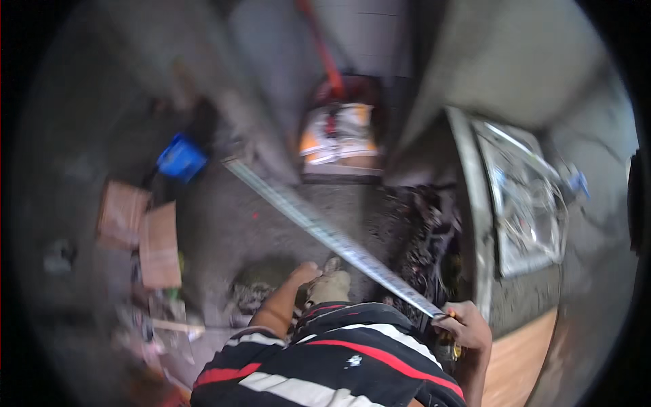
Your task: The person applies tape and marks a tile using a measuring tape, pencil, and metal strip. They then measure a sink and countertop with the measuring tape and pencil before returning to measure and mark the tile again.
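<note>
My right hand (464,324) is closed round the near end of a long, straight, silvery metal bar (332,237). From there the bar slants up and leftward across the view, its far end above the floor by the wall corner. Low in front of my body, my left hand (306,273) hangs beside my trouser leg, apart from the bar. Its fingers are small and blurred, so whether they hold anything does not show.
On the right, a ledge bears a metal-framed panel (525,203) with tangled wire. Rubble (427,237) lies below it. Straight ahead is a white and orange sack (339,136). Opened cardboard (160,244) and a blue container (181,159) are at left.
</note>
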Available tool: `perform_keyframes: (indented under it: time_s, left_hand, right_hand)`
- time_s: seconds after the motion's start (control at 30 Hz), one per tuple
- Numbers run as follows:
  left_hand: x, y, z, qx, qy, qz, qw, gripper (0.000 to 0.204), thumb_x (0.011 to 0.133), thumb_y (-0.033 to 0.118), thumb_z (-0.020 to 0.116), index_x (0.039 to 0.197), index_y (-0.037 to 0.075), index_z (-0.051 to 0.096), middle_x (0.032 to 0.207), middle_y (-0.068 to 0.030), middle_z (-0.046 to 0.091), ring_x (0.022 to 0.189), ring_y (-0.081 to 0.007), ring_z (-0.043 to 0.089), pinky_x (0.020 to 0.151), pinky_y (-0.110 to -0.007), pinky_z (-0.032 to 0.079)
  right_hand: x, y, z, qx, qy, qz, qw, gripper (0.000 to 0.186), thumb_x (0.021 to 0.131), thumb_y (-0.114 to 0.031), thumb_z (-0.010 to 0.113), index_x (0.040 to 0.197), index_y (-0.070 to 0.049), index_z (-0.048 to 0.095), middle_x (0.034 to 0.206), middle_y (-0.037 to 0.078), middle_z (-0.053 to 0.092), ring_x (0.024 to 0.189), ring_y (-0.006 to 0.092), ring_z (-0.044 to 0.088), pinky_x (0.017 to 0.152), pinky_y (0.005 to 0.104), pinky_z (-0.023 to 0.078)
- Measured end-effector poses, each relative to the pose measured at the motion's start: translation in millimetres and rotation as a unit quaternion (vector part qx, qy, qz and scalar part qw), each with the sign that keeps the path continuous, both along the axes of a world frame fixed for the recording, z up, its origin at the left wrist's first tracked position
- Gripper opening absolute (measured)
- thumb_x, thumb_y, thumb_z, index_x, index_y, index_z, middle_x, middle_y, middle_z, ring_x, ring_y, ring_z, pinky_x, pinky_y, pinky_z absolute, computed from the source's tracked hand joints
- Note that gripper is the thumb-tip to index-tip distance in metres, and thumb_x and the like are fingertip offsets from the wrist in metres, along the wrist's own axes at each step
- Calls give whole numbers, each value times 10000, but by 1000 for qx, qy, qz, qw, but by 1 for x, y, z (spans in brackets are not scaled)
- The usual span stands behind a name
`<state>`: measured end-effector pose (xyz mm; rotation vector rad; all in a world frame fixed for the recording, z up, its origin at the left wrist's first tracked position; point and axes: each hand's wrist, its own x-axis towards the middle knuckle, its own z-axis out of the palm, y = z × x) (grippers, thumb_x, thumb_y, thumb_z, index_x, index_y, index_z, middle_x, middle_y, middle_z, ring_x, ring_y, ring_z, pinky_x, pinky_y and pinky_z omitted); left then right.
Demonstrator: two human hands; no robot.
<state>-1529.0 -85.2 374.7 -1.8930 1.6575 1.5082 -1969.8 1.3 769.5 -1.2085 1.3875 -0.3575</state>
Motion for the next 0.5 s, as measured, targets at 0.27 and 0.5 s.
perform_keyframes:
  time_s: [0.27, 0.5]
  left_hand:
    - [217, 62, -39, -29, 35, 345, 938, 420, 864, 385, 690, 1065, 17, 726, 1026, -226, 732, 944, -367, 715, 833, -466, 543]
    - [324, 207, -115, -90, -36, 480, 872, 378, 910, 367, 717, 1136, 64, 704, 972, -143, 736, 754, -279, 688, 666, -396, 527]
  right_hand:
    - [161, -123, -49, 86, 79, 134, 984, 236, 966, -176, 717, 857, 27, 666, 657, -45, 552, 630, 79, 444, 554, 314, 391]
    - [281, -213, -107, 36, 157, 268, 950, 169, 952, -124, 632, 902, 21, 703, 630, 14, 553, 619, 115, 477, 557, 345, 417]
